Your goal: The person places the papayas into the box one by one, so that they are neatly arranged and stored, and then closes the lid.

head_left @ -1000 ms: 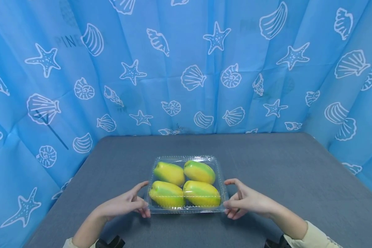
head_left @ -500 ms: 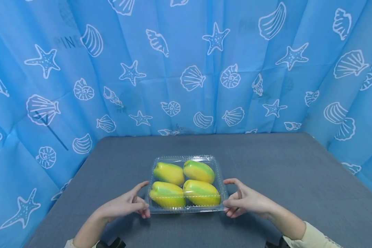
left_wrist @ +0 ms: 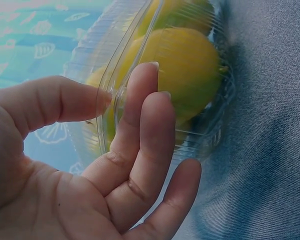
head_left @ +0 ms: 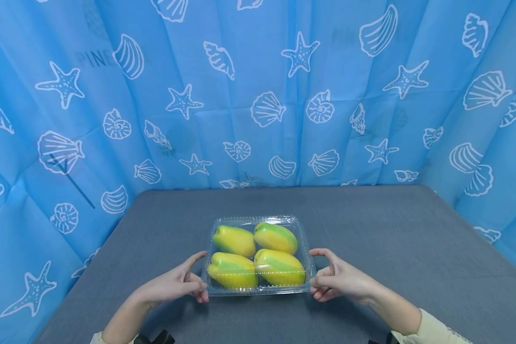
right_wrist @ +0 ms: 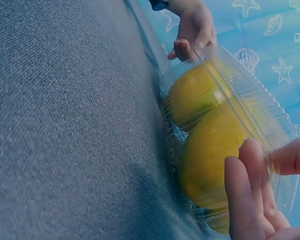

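Observation:
A clear plastic clamshell box [head_left: 260, 290] with its lid down sits on the grey table, several yellow-green mangoes [head_left: 280, 268] inside it. At its left side, my left hand [head_left: 169, 285] pinches the rim; the left wrist view shows the thumb on one face of the rim [left_wrist: 106, 131] and fingers on the other. The right hand [head_left: 346, 281] pinches the opposite rim near the front corner, its index finger stretched along the side. In the right wrist view, fingertips [right_wrist: 251, 150] lie against the plastic and the other hand shows at the far end.
A grey cloth-covered table [head_left: 370, 224] surrounds the box. Behind it and at both sides hangs a blue curtain [head_left: 241, 76] printed with white shells and starfish.
The front mangoes have shifted very slightly inside the box. Both hands keep their hold on its sides, with the right hand a touch further left.

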Tool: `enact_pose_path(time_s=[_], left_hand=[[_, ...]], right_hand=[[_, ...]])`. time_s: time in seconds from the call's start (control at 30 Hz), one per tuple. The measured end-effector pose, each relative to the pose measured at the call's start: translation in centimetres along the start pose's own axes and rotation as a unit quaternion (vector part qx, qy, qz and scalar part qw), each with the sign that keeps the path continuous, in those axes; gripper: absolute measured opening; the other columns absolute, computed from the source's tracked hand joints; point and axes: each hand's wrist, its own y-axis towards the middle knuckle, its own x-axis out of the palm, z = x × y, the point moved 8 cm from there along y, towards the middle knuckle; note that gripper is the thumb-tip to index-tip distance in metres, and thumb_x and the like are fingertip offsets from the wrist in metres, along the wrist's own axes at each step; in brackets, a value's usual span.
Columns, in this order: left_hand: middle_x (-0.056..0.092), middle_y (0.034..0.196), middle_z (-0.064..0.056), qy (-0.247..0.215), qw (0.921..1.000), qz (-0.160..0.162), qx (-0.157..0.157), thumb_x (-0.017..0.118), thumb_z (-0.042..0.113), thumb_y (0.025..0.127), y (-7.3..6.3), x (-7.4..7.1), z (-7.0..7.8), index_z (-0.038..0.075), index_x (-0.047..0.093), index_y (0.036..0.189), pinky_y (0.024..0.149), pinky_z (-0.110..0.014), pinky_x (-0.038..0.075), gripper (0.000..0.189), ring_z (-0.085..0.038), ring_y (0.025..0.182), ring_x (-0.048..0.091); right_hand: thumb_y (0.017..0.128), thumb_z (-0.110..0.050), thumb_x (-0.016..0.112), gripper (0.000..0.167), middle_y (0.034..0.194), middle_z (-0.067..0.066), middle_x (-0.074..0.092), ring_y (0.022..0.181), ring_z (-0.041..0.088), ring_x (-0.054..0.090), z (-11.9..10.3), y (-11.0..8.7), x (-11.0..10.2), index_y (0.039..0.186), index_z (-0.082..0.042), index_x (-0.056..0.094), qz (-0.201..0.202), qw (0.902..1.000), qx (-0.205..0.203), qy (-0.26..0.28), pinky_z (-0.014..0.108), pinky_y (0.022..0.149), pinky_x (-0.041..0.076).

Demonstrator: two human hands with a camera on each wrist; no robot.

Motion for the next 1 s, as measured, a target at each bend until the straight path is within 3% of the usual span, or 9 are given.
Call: enact_pose_path(time_s=[0.4, 1.0], left_hand=[[0.069, 0.087, -0.002, 0.0, 1.0, 0.002, 0.0, 0.046, 0.016, 0.096, -0.06, 0.1, 0.14, 0.0, -0.013, 0.146, 0.082, -0.033, 0.051, 0.079, -0.015, 0.083, 0.065], [0.069, 0.084, 0.003, -0.037, 0.9993, 0.0, 0.01, 0.048, 0.013, 0.094, 0.18, -0.09, 0.11, 0.002, -0.014, 0.146, 0.081, -0.029, 0.051, 0.081, -0.011, 0.083, 0.065]], right_hand=[[0.085, -0.008, 0.055, 0.08, 0.076, -0.002, 0.062, 0.065, 0.006, 0.061, 0.2, 0.28, 0.03, 0.141, -0.002, -0.001, 0.021, 0.9997, -0.003, 0.008, 0.026, 0.067, 0.057], [0.088, -0.011, 0.055, 0.079, 0.081, 0.001, 0.066, 0.07, 0.01, 0.066, 0.17, 0.12, 0.03, 0.142, -0.005, -0.001, 0.008, 0.9998, 0.018, -0.009, 0.033, 0.073, 0.058]])
